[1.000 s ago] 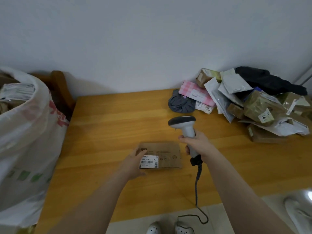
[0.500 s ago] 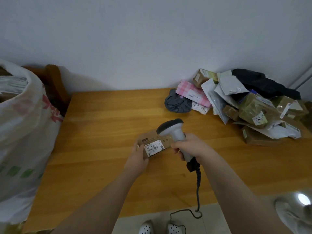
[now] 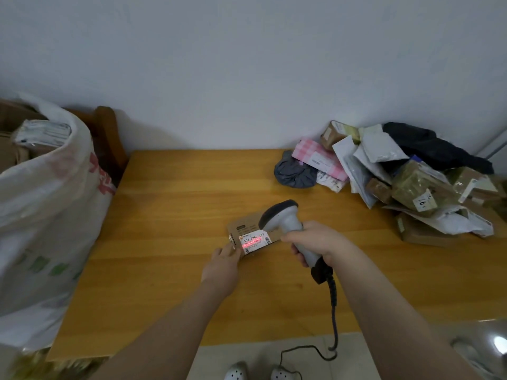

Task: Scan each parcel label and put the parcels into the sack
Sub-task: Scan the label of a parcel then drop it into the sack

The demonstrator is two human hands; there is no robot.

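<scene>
Parcel: a flat brown box, the parcel, is over the middle of the counter, tipped up a bit at its near side. I cannot tell if its far edge rests on the wood.
Label: the white label faces up, and a red light shines across its bars.
Left hand: the left hand holds the near left corner of the parcel, its fingers pinching the edge.
Right hand: the right hand holds the grey scanner, fingers wrapped tight round the handle. The scanner head points down at the label from just beside it.
Cord: a dark cord hangs from the scanner down to the floor.
Step now: I think the scan of this one parcel is going on.
Next move: the parcel needs to go left, well across the counter, and drop into the big white sack. The sack looks quite full, so it needs to be lifted high over the rim.
Left to do: a pile of parcels waits at the far right, so there is lots more work.
</scene>
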